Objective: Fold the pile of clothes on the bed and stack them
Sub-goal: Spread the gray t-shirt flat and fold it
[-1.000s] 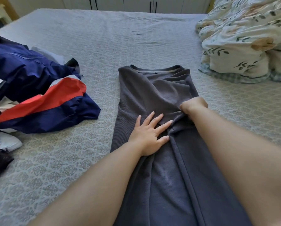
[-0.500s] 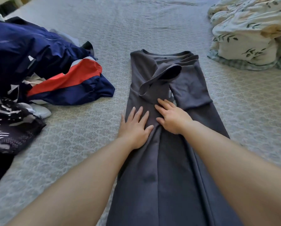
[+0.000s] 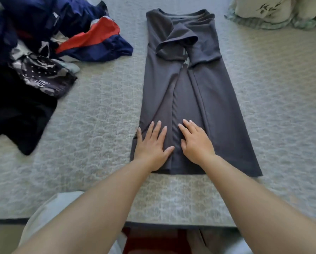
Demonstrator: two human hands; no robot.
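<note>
Head view: a dark grey T-shirt (image 3: 188, 96) is laid lengthwise on the bed (image 3: 98, 114), both sides and sleeves folded inward to a narrow strip. The left hand (image 3: 152, 144) and right hand (image 3: 196, 142) are pressed flat near its hem, fingers straight, nothing gripped. The crosswise fold is judged outstanding. An unfolded clothes pile (image 3: 43, 44) remains at left; no stack is seen.
</note>
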